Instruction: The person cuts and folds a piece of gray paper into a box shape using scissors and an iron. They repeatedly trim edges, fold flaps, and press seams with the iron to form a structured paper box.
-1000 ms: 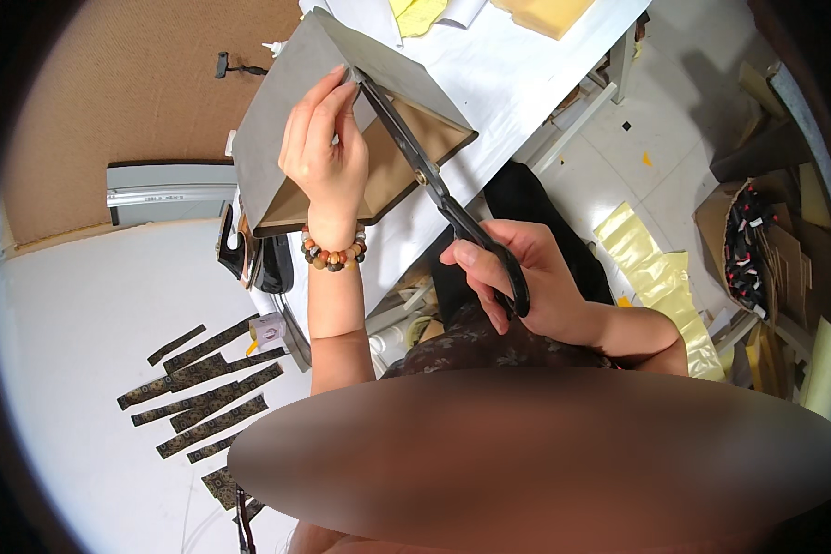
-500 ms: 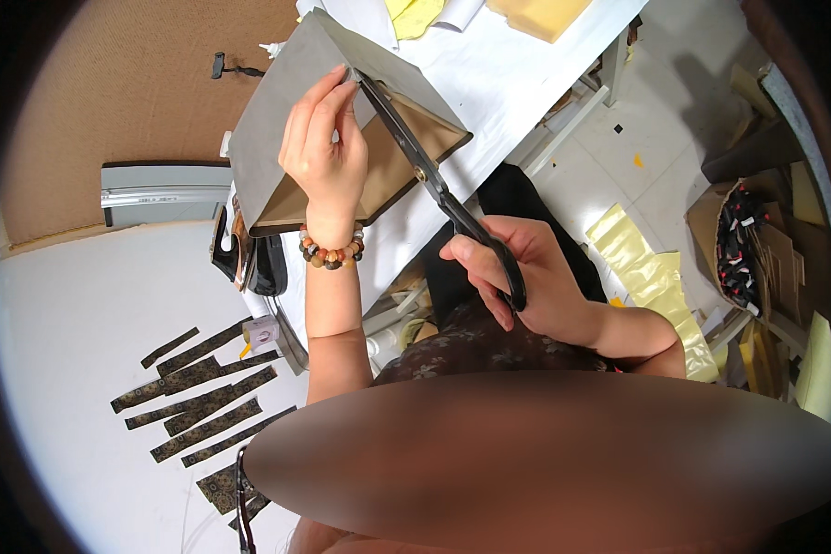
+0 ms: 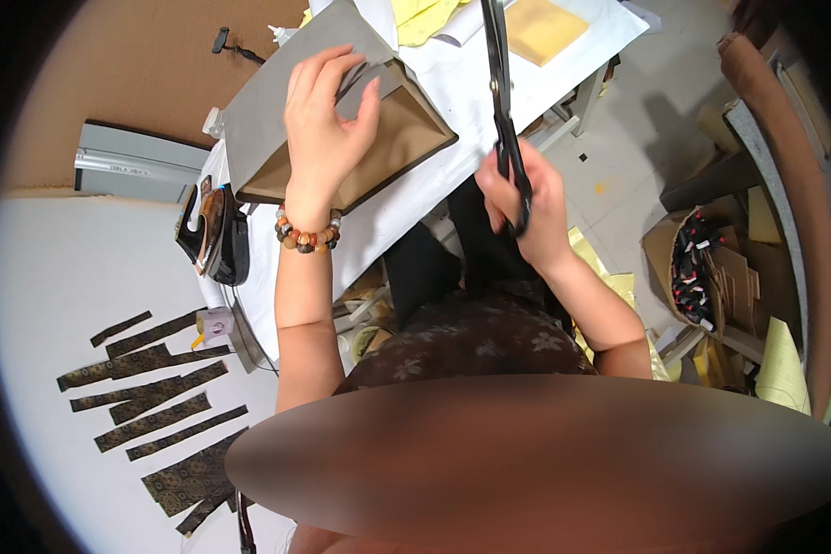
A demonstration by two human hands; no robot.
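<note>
A grey-covered, box-like form with a brown inside and a dark edge lies tilted on the white-topped table. Over its upper side is my left hand, fingers curved and thumb spread apart, with a bead bracelet at the wrist. A loose grey flap shows beside the thumb; whether the fingertips touch it I cannot tell. Off to the right, my right hand is closed round the handles of long black scissors. Their blades point away from me, close together, apart from the form.
Yellow sheets and crumpled yellow material lie at the table's far side. Left of the form stands a black item with a cord. Dark patterned strips spread at lower left. A carton of black pieces stands on the right.
The scissors have moved right, away from the grey form, and swung more upright. My left hand's pinch at the edge has loosened, and its thumb now stands apart.
</note>
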